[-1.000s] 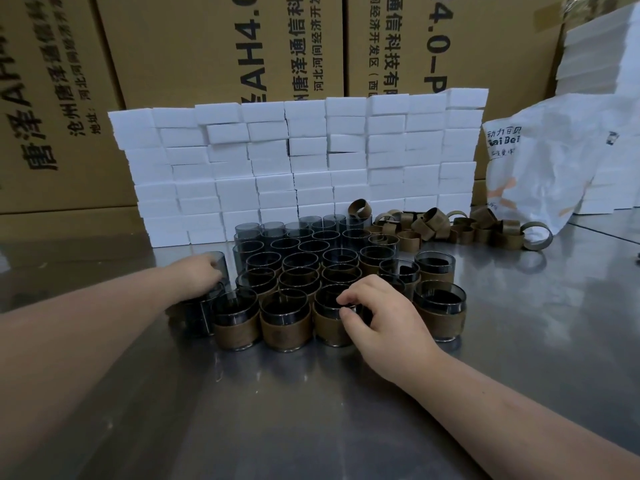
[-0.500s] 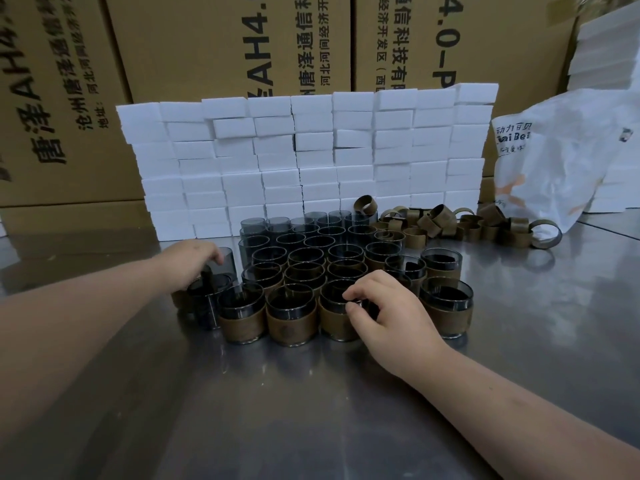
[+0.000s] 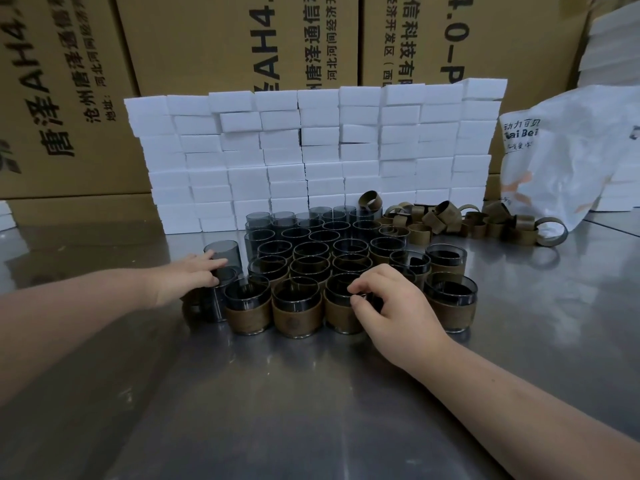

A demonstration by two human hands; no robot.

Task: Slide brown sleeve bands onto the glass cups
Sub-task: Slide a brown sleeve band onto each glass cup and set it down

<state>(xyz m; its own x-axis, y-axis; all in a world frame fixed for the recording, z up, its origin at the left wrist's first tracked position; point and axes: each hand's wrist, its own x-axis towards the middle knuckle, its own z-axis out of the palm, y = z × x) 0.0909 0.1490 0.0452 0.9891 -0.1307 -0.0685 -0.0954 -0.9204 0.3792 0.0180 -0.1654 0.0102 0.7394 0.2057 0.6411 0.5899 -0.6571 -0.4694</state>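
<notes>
On the steel table [image 3: 311,393], the cups [image 3: 311,251] are standing packed rim to rim. A sideways pull is therefore risking a knock that topples neighbours or chips glass, and the smooth top is letting any nudged cup slide. The loose bands [image 3: 450,220] are lying behind and right of the cluster, so a reach across is risking a forearm catching a rim. The right hand [image 3: 391,303] is arching over the front row, thumb and forefinger pinching the rim of a banded front cup [image 3: 341,313]. The left hand [image 3: 188,277] is lying low at the cluster's left edge, fingers [image 3: 211,268] nearly straight against a bare cup [image 3: 227,251]; whether they are gripping it cannot be told.
</notes>
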